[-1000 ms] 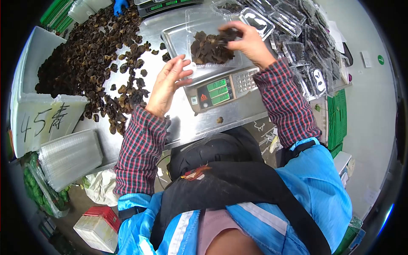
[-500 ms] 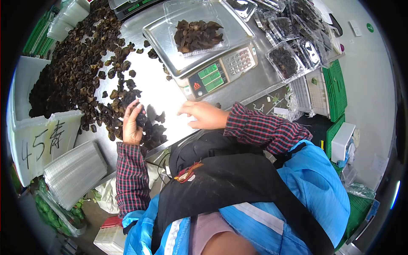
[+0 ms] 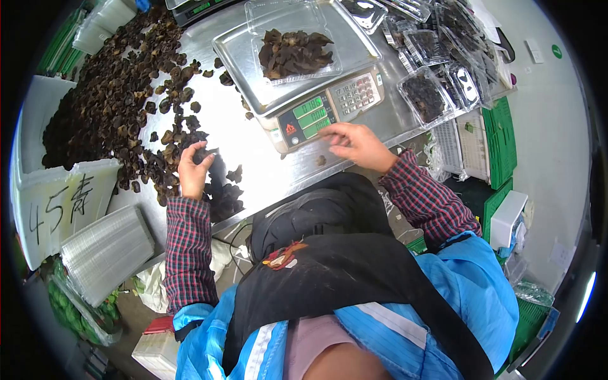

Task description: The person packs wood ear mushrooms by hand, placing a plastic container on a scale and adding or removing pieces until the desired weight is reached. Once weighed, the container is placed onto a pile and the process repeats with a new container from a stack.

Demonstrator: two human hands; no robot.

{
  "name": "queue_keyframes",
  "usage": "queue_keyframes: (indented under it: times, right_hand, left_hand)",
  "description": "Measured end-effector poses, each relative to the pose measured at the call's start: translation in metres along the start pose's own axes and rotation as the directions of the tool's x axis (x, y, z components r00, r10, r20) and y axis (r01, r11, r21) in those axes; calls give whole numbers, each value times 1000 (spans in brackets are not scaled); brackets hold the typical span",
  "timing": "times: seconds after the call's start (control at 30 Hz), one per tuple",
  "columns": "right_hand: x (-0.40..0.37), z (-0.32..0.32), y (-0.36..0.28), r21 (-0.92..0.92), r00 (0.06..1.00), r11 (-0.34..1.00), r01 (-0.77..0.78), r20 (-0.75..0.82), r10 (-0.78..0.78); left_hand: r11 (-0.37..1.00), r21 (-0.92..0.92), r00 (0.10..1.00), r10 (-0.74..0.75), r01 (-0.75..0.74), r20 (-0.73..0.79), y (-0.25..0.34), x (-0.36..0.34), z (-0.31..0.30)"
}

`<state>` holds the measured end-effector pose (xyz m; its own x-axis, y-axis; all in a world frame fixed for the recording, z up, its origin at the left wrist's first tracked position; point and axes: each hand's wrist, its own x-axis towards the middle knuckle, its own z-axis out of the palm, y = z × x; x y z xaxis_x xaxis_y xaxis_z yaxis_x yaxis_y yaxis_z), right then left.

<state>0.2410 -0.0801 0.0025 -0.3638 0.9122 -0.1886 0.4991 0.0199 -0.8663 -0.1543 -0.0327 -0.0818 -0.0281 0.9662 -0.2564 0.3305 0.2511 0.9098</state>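
Dark brown wood ear mushrooms (image 3: 161,95) lie in a broad heap over the left of the metal table. My left hand (image 3: 195,170) is at the heap's near edge, thumb and fingers curled around a dark mushroom piece. Beyond it, a clear plastic box (image 3: 335,60) with mushrooms (image 3: 296,54) sits open on the steel pan (image 3: 253,95) of a digital scale (image 3: 329,107), whose green display is lit. My right hand (image 3: 360,145) hovers by the scale's front edge, fingers loosely stretched, holding nothing. A small mushroom piece (image 3: 321,160) lies near it on the table.
Several filled clear boxes (image 3: 425,95) are piled at the right back. At left stand a white foam box (image 3: 66,202) with handwriting and a stack of clear trays (image 3: 107,253). Green crates (image 3: 499,142) stand beyond the table's right edge. Another scale (image 3: 199,9) is at the back.
My right hand has moved right, from the bare metal beside the heap to the scale's front edge. My left hand has shifted slightly left and its fingers have spread a little.
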Motion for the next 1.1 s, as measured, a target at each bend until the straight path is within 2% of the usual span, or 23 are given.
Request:
queue_keyframes:
  times: [0.03,0.07,0.2,0.23,0.3,0.33,0.4,0.43,0.47,0.53,0.57,0.6,0.67,0.73,0.77,0.87,0.9,0.93,0.97,1.0,1.03,1.07,1.1]
  right_hand:
    - [-2,-6,5,6,999,999,-40,-10,40]
    - [-3,-13,9,13,997,997,-80,-18,80]
    - [-4,-35,20,60,989,991,-116,-80,120]
    - [-4,-38,29,67,989,992,-104,-99,110]
    - [-3,-46,34,76,988,991,-112,-97,119]
    - [-2,-51,36,81,987,989,-120,-100,128]
    - [1,-62,41,96,985,988,-123,-106,133]
    - [5,-70,44,106,984,987,-123,-117,135]
    - [12,-79,47,102,986,989,-107,-116,118]
    - [33,-99,54,183,959,982,-50,-266,98]
    - [48,-110,51,330,941,943,-39,-307,146]
    - [66,-119,48,325,946,945,-24,-298,126]
    - [110,-133,44,412,901,911,-15,-390,192]
    - [159,-133,49,573,890,819,-24,-362,279]
    - [181,-130,53,677,900,735,-19,-309,308]
    - [224,-125,53,926,950,377,-21,-99,295]
    - [223,-127,51,926,951,377,-24,-95,295]
    - [219,-133,50,891,977,452,29,-121,175]
    - [210,-138,44,852,989,515,89,-138,57]
    - [194,-148,38,685,990,721,104,-143,-7]
    - [176,-151,45,317,983,937,148,-154,-103]
    - [161,-153,52,-112,973,978,176,-130,-190]
    - [149,-148,72,-597,914,731,330,10,-405]
  left_hand:
    - [959,261,993,116,-110,-9,-1,-2,1]
    - [840,504,974,227,-202,13,3,-5,5]
    - [678,707,970,237,-201,49,13,-9,10]
    - [675,711,972,231,-194,46,14,-9,10]
    - [940,327,996,-92,93,-17,19,-5,10]
    - [939,330,995,-95,97,-20,21,-6,11]
    - [698,693,956,289,-180,-43,30,-10,17]
    - [656,728,933,354,-201,-61,30,-9,21]
    - [685,684,914,400,-249,-67,41,-7,27]
    - [825,471,919,387,-311,-70,60,6,40]
    - [789,484,885,461,-378,-59,79,10,51]
    - [800,478,903,429,-363,-31,98,15,61]
    - [786,428,860,509,-447,-35,137,31,88]
    - [722,365,775,632,-587,-3,150,61,116]
    - [675,417,749,662,-609,22,152,76,130]
    - [659,444,793,538,-607,285,152,98,150]
    - [613,486,772,581,-623,257,149,97,152]
    - [614,486,773,579,-622,258,145,95,150]
    - [802,278,842,537,-528,50,143,89,145]
    - [906,21,897,421,-422,-132,140,79,137]
    - [953,-101,955,274,-285,-111,139,71,125]
    - [966,-216,989,131,-142,-66,137,65,110]
    - [979,-205,994,18,5,112,132,64,99]
